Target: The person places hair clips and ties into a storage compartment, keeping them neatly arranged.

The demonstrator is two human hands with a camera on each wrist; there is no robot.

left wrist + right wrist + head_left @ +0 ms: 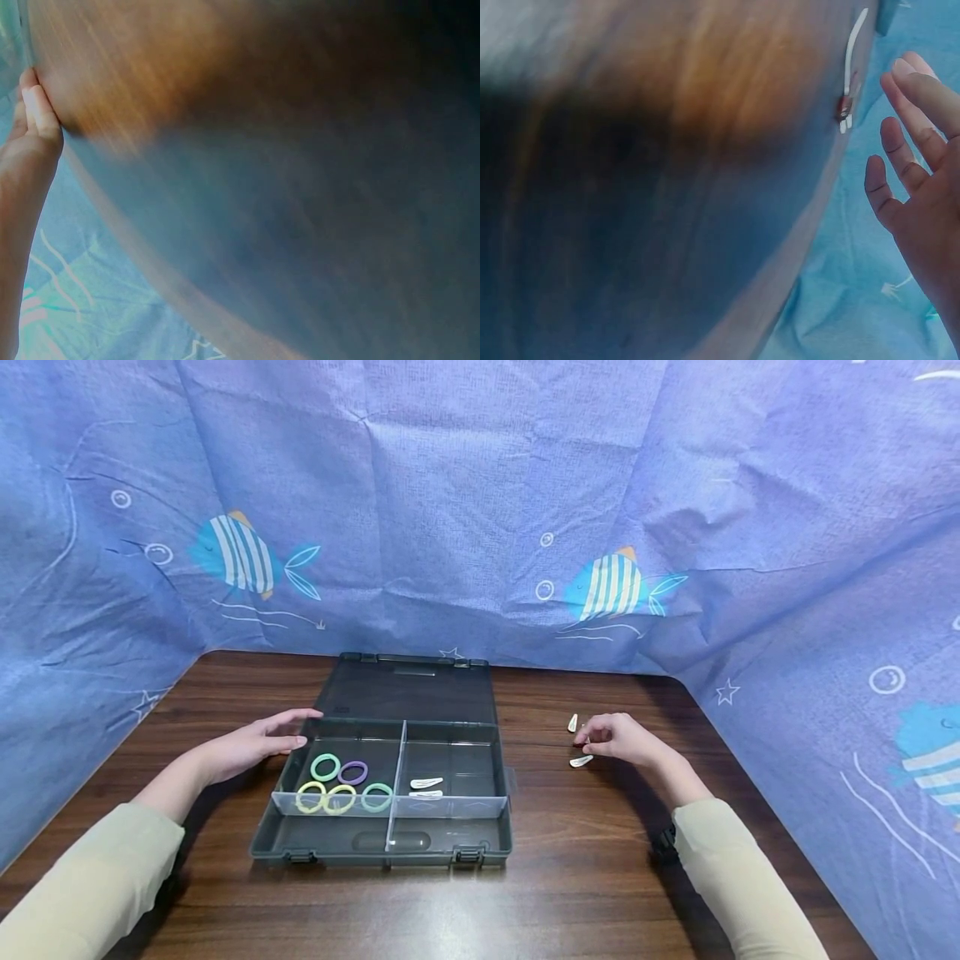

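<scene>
Well, nearest me two slim white teardrop clips [426, 783] lie in the dark see-through box [341, 858], toward its three o'clock, with coloured rings [341, 787] toward nine. My left hand [251, 749] is at its ten o'clock edge, thumb and fingers parted. My right hand's [621, 739] fingers bend loosely, fanned apart; matching loose clips [581, 761] lie at its eight and nearly ten.

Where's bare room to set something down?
Bare brown wooden tabletop lies between the dark translucent plastic box and the white teardrop clips by the right hand, and in front of the box. Crowded: the box's back-left compartment, holding five green, purple and yellow rings.
</scene>
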